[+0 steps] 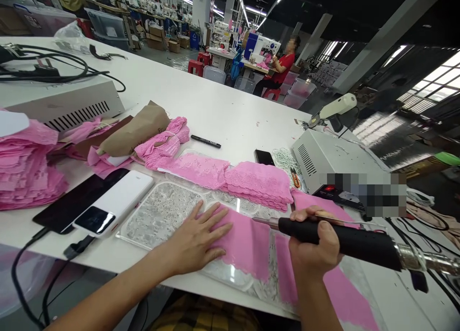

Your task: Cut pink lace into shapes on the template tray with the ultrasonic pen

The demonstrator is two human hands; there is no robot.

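Note:
My left hand [198, 237] lies flat with fingers spread on a strip of pink lace [247, 242], pressing it onto a clear plate [158, 211] with a grey lace pattern under it. My right hand [313, 247] is wrapped around the black handle of a hot cutting tool [355, 245]. The tool's thin metal tip [264, 221] points left, just above the pink strip and close to my left fingertips. A metal-sleeved cable leaves the handle to the right.
Stacks of cut pink lace [258, 182] lie behind the plate, with bigger piles [25, 168] at left. A white power bank [115, 201], phone [264, 157], black pen [205, 141], small snips [295, 178] and two grey control boxes [330, 158] share the white table [215, 101]. A person in red [282, 67] sits far back.

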